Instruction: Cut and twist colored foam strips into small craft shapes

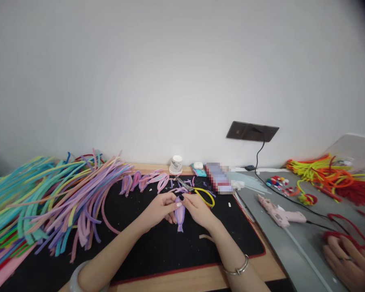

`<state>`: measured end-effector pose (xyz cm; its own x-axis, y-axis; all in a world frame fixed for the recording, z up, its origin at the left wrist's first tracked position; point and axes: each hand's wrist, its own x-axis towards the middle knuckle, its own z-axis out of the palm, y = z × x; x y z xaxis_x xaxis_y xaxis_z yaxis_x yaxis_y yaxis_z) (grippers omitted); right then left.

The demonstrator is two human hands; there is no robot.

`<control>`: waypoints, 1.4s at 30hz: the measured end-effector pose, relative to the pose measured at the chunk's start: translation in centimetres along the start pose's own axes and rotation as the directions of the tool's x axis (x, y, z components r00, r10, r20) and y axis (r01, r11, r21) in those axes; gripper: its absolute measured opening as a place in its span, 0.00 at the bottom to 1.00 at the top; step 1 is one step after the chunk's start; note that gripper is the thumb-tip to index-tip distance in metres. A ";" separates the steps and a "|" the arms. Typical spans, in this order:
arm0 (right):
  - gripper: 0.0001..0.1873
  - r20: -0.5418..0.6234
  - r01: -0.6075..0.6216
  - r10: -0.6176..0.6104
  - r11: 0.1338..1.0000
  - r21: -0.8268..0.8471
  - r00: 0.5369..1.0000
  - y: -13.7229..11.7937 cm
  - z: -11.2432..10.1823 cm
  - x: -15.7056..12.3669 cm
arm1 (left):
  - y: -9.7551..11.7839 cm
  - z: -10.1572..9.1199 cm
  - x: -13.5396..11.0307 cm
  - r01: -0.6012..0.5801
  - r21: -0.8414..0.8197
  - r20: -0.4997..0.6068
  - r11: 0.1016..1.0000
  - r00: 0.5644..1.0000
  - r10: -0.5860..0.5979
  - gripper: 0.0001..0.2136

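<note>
Between my two hands is a small bundle of purple and pink chenille stems (179, 217), pinched narrow near its lower end with a short flared tail. My left hand (162, 207) grips its upper left side with closed fingers. From the other side my right hand (197, 209) pinches the top, thumb pressed against the bundle. Just beyond the hands lie scissors with yellow handles (212, 199), their blades pointing up and left. A row of looped pink and purple stem bundles (142, 181) lies on the black mat (158, 259) behind my left hand.
Long colourful chenille stems (79, 194) heap up at left. A paper cup (176, 165) stands by the wall. On the grey surface at right are a pink glue gun (281, 213), its cord, pom-poms (276, 181) and another person's hand (346, 259) with red stem.
</note>
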<state>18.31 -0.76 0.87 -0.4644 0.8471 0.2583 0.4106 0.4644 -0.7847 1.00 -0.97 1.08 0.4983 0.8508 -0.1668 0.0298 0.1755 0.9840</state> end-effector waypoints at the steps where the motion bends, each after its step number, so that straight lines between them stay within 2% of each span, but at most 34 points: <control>1: 0.18 0.004 -0.002 0.002 1.000 0.005 1.000 0.0 0.0 0.0 | 0.0 0.0 0.0 0.001 0.000 -0.004 1.000 1.000 -0.001 0.16; 14: 0.17 0.001 -0.006 0.007 0.996 -0.086 1.000 -0.2 0.3 -0.1 | 0.0 -0.1 -0.1 0.015 0.022 0.017 1.000 1.000 -0.015 0.17; 18: 0.17 -0.005 -0.006 0.005 0.994 -0.110 1.000 -0.3 0.3 0.0 | -0.2 0.0 -0.2 0.018 0.076 0.092 0.997 0.995 -0.025 0.15; 21: 0.17 -0.040 -0.004 -0.001 0.992 -0.127 0.999 -0.5 0.4 0.0 | -0.4 0.1 -0.4 0.036 0.115 0.196 0.993 0.979 -0.059 0.16; 25: 0.19 -0.082 -0.012 0.010 1.000 -0.024 0.997 -0.5 0.3 -0.2 | -0.6 0.1 -0.6 0.056 0.079 0.303 0.995 0.950 -0.077 0.19; 28: 0.20 -0.096 -0.027 0.033 0.998 0.062 0.995 -0.6 0.3 -0.3 | -0.6 0.0 -0.7 0.055 0.056 0.317 0.997 0.946 -0.070 0.19; 31: 0.18 -0.081 -0.011 0.013 1.000 0.020 0.997 -0.8 0.2 -0.3 | -0.4 0.0 -0.8 0.058 0.059 0.332 0.997 0.940 -0.075 0.17; 34: 0.15 0.001 -0.047 0.047 0.999 -0.014 0.999 -0.8 0.4 -0.3 | -0.2 0.1 -0.9 0.060 0.097 0.374 0.993 0.923 -0.092 0.17; 37: 0.16 0.072 -0.100 0.097 0.994 0.044 0.993 -0.6 0.7 -0.3 | -0.2 0.2 -1.0 0.077 0.100 0.398 0.992 0.911 -0.111 0.18; 42: 0.19 0.024 -0.079 0.078 0.995 0.060 0.997 -0.2 0.7 -0.2 | -0.6 0.4 -1.0 0.147 0.025 0.405 0.989 0.903 -0.145 0.14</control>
<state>17.77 -1.18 0.55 -0.4496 0.8743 0.1827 0.3982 0.3793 -0.8352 0.79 -2.10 0.67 0.7966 0.5419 -0.2680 0.1248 0.2863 0.9500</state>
